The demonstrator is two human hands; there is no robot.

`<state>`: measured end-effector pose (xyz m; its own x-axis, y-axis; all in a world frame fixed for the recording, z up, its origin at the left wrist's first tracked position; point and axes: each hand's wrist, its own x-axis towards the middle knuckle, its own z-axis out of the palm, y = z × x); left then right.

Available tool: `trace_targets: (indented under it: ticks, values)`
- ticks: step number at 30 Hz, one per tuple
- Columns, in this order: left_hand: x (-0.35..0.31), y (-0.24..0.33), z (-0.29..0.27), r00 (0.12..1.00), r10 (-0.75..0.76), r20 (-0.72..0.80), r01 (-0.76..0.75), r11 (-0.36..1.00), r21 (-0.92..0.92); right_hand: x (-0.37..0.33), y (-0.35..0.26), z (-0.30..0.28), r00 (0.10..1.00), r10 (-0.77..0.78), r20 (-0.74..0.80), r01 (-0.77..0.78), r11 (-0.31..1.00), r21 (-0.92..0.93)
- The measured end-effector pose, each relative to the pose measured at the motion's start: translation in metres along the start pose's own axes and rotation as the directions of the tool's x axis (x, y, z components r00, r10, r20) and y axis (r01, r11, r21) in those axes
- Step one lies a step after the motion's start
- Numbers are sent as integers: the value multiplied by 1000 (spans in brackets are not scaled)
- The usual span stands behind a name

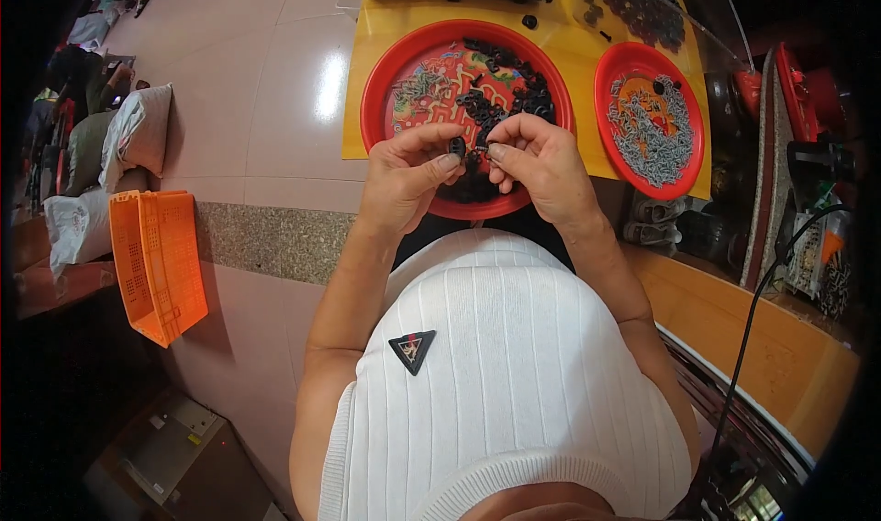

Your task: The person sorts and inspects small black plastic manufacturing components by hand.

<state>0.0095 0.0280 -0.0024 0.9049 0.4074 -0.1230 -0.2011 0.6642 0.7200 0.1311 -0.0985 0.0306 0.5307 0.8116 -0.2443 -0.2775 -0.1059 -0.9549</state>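
Observation:
Over a large round red tray, both my hands are raised close together. Between thumb and index finger, my left hand pinches a small black plastic part. My right hand faces it, thumb and fingertips pressed together on something too small to make out. The fingertips of the two hands are a short gap apart. Loose black parts fill the tray's right side, and a small heap of silvery screws lies at its left.
A smaller red tray of silvery screws stands to the right on the yellow table. Clear containers with dark parts are at the back. An orange crate stands on the floor at left, near white sacks. A black cable hangs at right.

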Motion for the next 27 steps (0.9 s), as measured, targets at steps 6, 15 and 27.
trace_targets:
  ticks: [6, 15, 27]
  values:
    - [-1, 1, 2, 999, 2, 32, -3, 999, 49, 0, -5, 4, 1000, 4, -1, -5, 997, -73]
    - [-2, 0, 6, 1000, 2, 30, -4, 996, 87, -3, -8, 5, 1000, 16, -18, -18, 987, -158]
    - [-3, -1, 12, 1000, 15, 9, -17, 974, 225, -5, -9, 8, 999, 38, -16, -41, 984, -173]
